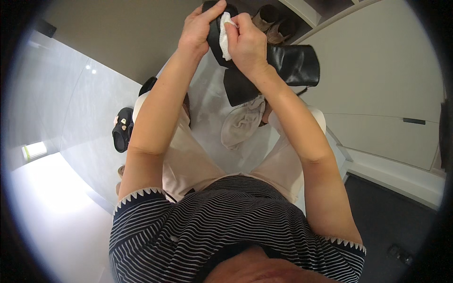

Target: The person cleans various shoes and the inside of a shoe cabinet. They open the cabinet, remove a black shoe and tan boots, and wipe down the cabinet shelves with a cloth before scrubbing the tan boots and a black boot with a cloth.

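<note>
My left hand (196, 32) grips a black shoe or boot (214, 39) near the top of the view, with its thumb along the upper end. Pinched between the thumb and fingers of my right hand (247, 44) is a white wipe or tissue (225, 37), which lies against the black footwear. Beneath and beside my right wrist is a black leather boot shaft (295, 65). Another black flap or shaft (239, 86) shows below the wrist; whether these belong to the held piece I cannot tell. A crumpled beige cloth (242, 125) lies on the floor between my legs.
Brown boots (279, 32) stand by the open shelf (300, 10) at the top. A black clog with charms (122, 131) sits left of my leg. Pale cabinet doors (378, 70) rise on the right, above a dark mat (378, 215). A white container (34, 151) is far left.
</note>
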Demonstrator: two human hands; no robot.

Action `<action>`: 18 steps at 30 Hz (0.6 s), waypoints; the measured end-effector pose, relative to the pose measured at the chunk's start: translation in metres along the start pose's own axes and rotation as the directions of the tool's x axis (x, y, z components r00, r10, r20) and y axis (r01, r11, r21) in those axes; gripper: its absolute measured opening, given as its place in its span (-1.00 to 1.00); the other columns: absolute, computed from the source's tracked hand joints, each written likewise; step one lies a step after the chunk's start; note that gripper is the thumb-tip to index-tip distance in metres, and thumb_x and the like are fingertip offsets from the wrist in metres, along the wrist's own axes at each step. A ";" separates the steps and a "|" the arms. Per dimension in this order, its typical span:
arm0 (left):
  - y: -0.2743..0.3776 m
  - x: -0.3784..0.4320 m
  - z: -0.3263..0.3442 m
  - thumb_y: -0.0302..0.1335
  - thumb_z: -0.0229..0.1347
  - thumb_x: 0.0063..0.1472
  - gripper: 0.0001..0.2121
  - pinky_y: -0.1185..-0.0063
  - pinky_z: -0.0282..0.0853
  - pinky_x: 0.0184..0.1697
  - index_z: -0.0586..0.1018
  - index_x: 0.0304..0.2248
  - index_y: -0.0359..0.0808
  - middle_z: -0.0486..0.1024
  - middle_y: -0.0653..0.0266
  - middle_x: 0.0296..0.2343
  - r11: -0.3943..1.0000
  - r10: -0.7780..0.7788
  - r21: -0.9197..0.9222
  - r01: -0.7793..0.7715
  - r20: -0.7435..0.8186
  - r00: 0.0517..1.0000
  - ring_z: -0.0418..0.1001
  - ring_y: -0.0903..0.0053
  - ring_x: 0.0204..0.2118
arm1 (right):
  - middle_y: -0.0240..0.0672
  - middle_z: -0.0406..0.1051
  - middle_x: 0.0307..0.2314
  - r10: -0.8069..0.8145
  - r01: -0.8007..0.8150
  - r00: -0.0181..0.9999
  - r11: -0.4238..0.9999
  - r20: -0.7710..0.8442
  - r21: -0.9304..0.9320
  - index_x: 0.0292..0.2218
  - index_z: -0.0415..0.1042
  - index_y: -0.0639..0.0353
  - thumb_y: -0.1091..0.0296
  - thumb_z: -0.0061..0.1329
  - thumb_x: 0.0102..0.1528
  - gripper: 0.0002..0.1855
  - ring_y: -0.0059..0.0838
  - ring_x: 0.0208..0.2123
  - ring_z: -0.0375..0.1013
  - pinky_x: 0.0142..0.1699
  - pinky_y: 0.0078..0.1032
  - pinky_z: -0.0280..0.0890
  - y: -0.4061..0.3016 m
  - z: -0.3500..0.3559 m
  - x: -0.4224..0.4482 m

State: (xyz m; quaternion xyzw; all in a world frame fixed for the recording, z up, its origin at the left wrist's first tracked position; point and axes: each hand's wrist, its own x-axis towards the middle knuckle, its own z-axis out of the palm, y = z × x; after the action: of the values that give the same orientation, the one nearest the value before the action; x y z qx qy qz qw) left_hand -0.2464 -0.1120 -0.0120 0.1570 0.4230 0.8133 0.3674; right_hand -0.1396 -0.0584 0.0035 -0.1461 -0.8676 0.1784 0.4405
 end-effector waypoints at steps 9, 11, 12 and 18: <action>0.037 0.005 -0.009 -0.46 0.13 -0.01 -0.78 0.63 0.33 -0.37 0.45 -0.35 -0.37 0.46 0.29 -0.49 0.979 0.172 -0.104 -0.174 -0.029 0.985 0.42 0.57 -0.46 | -0.18 0.34 -0.60 0.276 -0.272 0.914 0.961 0.297 -0.055 -0.45 0.23 0.18 0.36 -0.15 0.02 -0.89 -0.16 -0.59 0.34 -0.52 -0.36 0.22 0.019 -0.034 -0.093; 0.043 0.002 -0.011 -0.46 0.12 -0.01 -0.78 0.63 0.33 -0.35 0.45 -0.35 -0.37 0.46 0.27 -0.48 0.976 0.149 -0.150 -0.161 -0.084 0.985 0.42 0.55 -0.45 | -0.27 0.35 -0.63 0.478 -0.525 0.836 0.840 0.268 0.138 -0.44 0.26 0.19 0.36 -0.14 0.03 -0.89 -0.30 -0.64 0.34 -0.54 -0.46 0.21 0.028 -0.040 -0.106; 0.044 0.006 -0.015 -0.45 0.11 0.00 -0.79 0.58 0.37 -0.33 0.44 -0.37 -0.39 0.46 0.22 -0.48 0.957 0.164 -0.232 -0.175 -0.063 0.984 0.44 0.49 -0.44 | -0.32 0.34 -0.65 0.600 -0.664 0.748 0.691 0.285 0.287 -0.44 0.27 0.20 0.37 -0.14 0.04 -0.89 -0.38 -0.66 0.33 -0.54 -0.51 0.21 0.031 -0.041 -0.106; 0.040 0.016 -0.019 -0.42 0.06 0.05 -0.80 0.46 0.41 -0.30 0.44 -0.39 -0.42 0.47 0.15 -0.49 0.877 -0.024 -0.480 0.017 -0.010 1.000 0.45 0.38 -0.44 | -0.46 0.32 -0.54 0.808 -0.793 0.313 -0.067 0.499 0.606 -0.40 0.27 0.11 0.35 -0.25 0.08 -0.91 -0.58 -0.50 0.33 -0.50 -0.55 0.20 0.057 -0.049 -0.104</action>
State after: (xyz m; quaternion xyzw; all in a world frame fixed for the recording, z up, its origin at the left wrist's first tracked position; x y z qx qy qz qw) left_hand -0.2866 -0.1267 0.0083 0.0505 0.2130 0.8899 0.4002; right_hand -0.0347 -0.0411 -0.0687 -0.4179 -0.4253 0.7568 0.2678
